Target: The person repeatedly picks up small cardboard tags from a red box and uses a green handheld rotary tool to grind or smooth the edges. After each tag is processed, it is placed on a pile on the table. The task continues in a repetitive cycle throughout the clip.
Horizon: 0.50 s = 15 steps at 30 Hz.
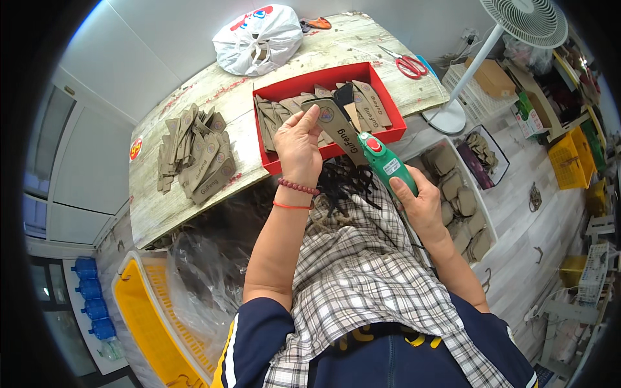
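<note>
My left hand (299, 145) pinches the upper end of a long tan fabric tab (339, 134) with a dark edge and printing on it. The tab slants down to the right, over the near side of a red box (319, 75). My right hand (420, 204) is wrapped round a green handheld electric tool (390, 166) with a red button. The tool's head meets the tab's lower edge; whether it touches cannot be made out. Inside the box lie many similar tabs (272, 119) and a black piece (343, 94). Another heap of tabs (206, 158) lies on the table to the left.
The worn pale table (155, 200) also bears a white plastic bag (257, 40) and red-handled scissors (411, 66). A white fan (446, 118) stands at the right. Beside my right arm is a white bin of tan pieces (462, 197); a yellow basket (145, 317) is at lower left.
</note>
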Each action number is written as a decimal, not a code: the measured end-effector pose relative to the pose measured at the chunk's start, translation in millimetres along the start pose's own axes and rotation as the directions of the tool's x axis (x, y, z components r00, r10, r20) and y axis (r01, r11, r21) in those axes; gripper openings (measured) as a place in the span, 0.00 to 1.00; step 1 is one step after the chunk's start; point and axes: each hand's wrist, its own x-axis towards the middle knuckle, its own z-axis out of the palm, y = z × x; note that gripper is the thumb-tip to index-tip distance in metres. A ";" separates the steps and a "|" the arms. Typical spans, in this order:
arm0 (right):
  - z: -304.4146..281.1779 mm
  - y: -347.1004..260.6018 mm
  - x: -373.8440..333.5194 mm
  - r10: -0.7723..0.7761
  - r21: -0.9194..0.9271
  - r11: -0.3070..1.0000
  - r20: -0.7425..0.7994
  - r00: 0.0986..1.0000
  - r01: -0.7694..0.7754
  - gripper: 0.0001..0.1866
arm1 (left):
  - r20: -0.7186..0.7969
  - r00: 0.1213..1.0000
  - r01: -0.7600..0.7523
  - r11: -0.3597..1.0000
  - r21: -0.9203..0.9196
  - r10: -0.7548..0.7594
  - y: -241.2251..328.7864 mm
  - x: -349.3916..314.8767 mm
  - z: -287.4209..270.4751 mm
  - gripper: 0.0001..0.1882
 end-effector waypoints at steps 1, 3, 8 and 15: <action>-1.8 -0.5 -1.5 0.017 -0.001 1.000 0.005 1.000 -0.017 0.24 | -0.009 1.000 -0.009 1.000 0.010 0.009 -4.5 -1.1 -0.6 0.04; -4.3 -3.6 -2.3 0.048 0.002 0.999 0.017 0.999 -0.048 0.23 | -0.005 1.000 -0.010 0.999 0.040 0.010 -5.8 -4.8 1.9 0.04; -5.6 2.3 -1.1 0.049 0.045 0.998 0.012 0.999 -0.049 0.23 | 0.017 0.994 0.104 0.987 0.119 -0.107 -10.8 -14.6 2.1 0.03; -7.7 0.8 -0.4 0.068 0.077 0.994 0.031 0.997 -0.071 0.23 | 0.074 0.989 0.103 0.962 0.253 -0.125 -8.4 -19.4 1.6 0.04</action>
